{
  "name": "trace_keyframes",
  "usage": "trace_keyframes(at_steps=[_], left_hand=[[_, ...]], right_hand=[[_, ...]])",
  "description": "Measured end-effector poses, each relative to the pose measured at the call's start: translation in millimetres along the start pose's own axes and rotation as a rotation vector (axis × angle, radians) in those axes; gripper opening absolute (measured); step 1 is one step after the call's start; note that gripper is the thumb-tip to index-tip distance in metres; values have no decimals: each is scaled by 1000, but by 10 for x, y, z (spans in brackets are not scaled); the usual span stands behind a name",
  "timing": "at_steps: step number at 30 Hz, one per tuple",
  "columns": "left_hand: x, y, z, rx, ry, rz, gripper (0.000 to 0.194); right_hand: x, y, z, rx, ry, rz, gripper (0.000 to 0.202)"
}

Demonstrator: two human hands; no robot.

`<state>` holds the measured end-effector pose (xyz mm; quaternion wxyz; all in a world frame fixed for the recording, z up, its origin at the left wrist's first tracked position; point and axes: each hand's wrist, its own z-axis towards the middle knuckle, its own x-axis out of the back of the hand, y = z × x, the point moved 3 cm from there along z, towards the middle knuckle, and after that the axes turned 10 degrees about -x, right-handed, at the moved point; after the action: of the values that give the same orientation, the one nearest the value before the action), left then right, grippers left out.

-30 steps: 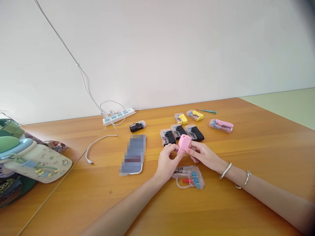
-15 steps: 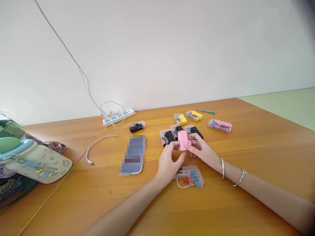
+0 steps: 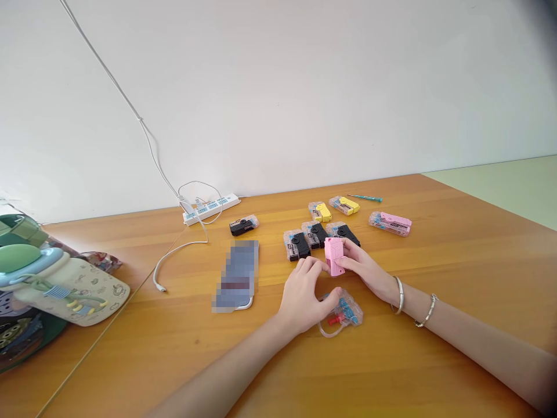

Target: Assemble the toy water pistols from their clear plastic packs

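Note:
My right hand (image 3: 363, 267) pinches a pink plastic toy-gun casing (image 3: 334, 256) upright above the table. Beside it, my left hand (image 3: 307, 290) has its thumb spread away from the fingers; its index fingertip is at the casing's lower left edge, and I cannot tell if it touches. Under the left thumb lies a clear water gun body (image 3: 350, 310) with blue and red parts inside and a clear loop, partly covered by the hand. Just behind the hands are black-cased clear toy guns (image 3: 296, 245), one partly hidden by the right hand.
Yellow-cased toy guns (image 3: 344, 205), a teal screwdriver (image 3: 368, 198) and a pink-cased one (image 3: 390, 223) lie farther back. At left are another black-cased toy (image 3: 244, 224), a phone (image 3: 237, 276), a power strip (image 3: 212, 209), a white cable (image 3: 160, 287) and a cream bottle (image 3: 87, 290).
The pink casing has moved slightly right and turned in my right hand; its round disc no longer shows. My left hand has loosened from it, its thumb now over the clear body.

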<state>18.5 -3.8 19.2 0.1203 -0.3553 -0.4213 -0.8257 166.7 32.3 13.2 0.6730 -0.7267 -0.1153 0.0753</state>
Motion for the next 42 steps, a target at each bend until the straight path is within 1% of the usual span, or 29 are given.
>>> trace_keyframes(at_steps=[3, 6, 9, 13, 15, 17, 19, 21, 23, 25, 28, 30, 32, 35, 37, 39, 42], left_hand=[[-7, 23, -12, -8, -58, 43, 18], [-21, 54, -28, -49, -141, 20, 18], [-41, 85, -49, -102, -230, -23, 20], [-61, 89, -66, -133, -310, -69, 21], [-53, 83, -61, -135, -324, -100, 21], [-37, 81, -48, -130, -314, -154, 21], [-26, 71, -33, -96, -275, -234, 20], [-33, 37, -22, -13, -209, -347, 21], [-59, -21, -16, 94, -129, -457, 23], [-75, -84, -9, 174, -22, -544, 26], [-49, -163, 11, 276, 174, -644, 37], [-19, -193, 23, 353, 260, -704, 44], [6, -202, 31, 413, 299, -754, 47], [28, -207, 21, 465, 360, -796, 45], [30, -216, 2, 487, 418, -811, 43], [24, -222, -19, 498, 461, -830, 40], [13, -217, -39, 491, 469, -836, 35]], right_hand=[[43, -2, 10, 18, 39, 46, 31], [107, -6, 41, 40, 69, 87, 29], [142, 2, 64, 55, 77, 76, 29], [126, -16, 48, 91, 17, 68, 30], [116, -39, 33, 116, -28, 75, 31], [120, -55, 28, 139, -46, 75, 28], [136, -50, 39, 145, -32, 62, 23], [162, -27, 60, 132, 22, 56, 23], [186, -2, 79, 112, 92, 83, 25], [190, 11, 87, 85, 130, 145, 28], [156, -4, 75, 57, 93, 251, 39], [120, -23, 55, 44, 46, 275, 46], [87, -36, 33, 27, 24, 233, 45], [54, -43, 4, 21, 85, 91, 38], [24, -36, -7, 23, 114, 4, 39], [-27, -12, -14, 14, 66, -35, 42], [-125, 37, -38, -11, -111, -40, 39]])
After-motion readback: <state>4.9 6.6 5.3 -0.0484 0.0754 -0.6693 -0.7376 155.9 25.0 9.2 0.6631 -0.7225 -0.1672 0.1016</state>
